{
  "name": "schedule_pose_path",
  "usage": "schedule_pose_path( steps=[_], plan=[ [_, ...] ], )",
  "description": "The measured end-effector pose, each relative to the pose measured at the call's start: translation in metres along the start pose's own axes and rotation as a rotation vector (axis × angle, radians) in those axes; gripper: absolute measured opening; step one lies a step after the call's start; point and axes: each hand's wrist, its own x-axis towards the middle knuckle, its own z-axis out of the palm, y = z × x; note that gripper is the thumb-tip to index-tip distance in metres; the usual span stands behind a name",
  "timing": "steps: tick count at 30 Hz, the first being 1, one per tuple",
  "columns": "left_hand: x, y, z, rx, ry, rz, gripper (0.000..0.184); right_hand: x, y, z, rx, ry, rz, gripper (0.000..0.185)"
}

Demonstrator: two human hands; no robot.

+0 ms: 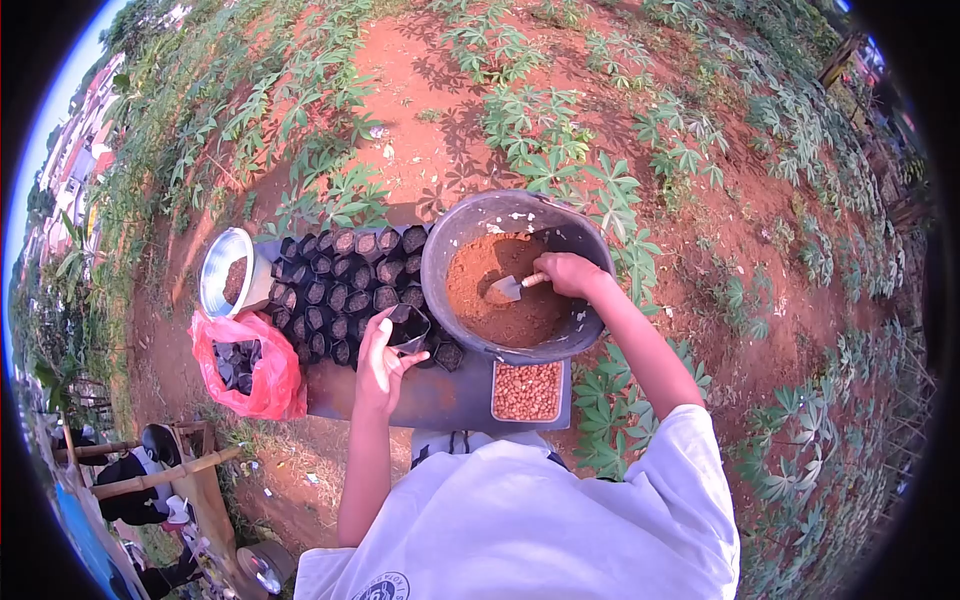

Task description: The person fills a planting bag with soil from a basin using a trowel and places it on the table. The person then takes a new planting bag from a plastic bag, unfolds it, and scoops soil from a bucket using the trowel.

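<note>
My right hand [568,274] is closed around the handle of a small trowel [507,289]. The trowel's blade rests in reddish-brown soil [500,325] inside a large dark bucket [437,296]. In my left hand [382,366] is a black plastic seedling bag [408,328], held by its side between thumb and fingers, its mouth facing up. How much soil it holds I cannot tell. Just beyond that hand, rows of black seedling bags [340,270] filled with soil stand close together on the table.
The dark table [440,398] also bears a tray of tan pellets or seeds [527,391] near my body. A metal basin [240,272] with soil and a red plastic bag [245,400] of dark pieces stand left. Leafy plants [535,125] surround the table; a bamboo rail [165,476] lies lower left.
</note>
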Motion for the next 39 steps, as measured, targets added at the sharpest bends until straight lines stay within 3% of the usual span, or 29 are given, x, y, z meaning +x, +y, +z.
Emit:
schedule_pose_path(
  steps=[6,11,19,29,39],
  plan=[
    [0.013,0.011,0.002,0.074,0.002,0.019,0.041,-0.021,-0.027,-0.033,0.061,0.049,0.012,0.021],
    [0.037,0.023,0.006,0.112,-0.116,0.043,0.045,-0.048,-0.056,-0.072,0.109,0.151,0.015,0.022],
    [0.081,0.007,0.016,0.500,-0.141,0.127,0.046,-0.105,-0.108,-0.125,0.100,0.366,0.119,0.027],
    [0.089,-0.014,0.036,0.597,-0.310,0.196,0.052,-0.118,-0.158,-0.128,-0.016,0.298,0.311,0.026],
    [0.095,-0.028,0.026,0.736,-0.286,0.233,0.051,-0.098,-0.187,-0.141,-0.191,0.219,0.303,0.019]
  ],
)
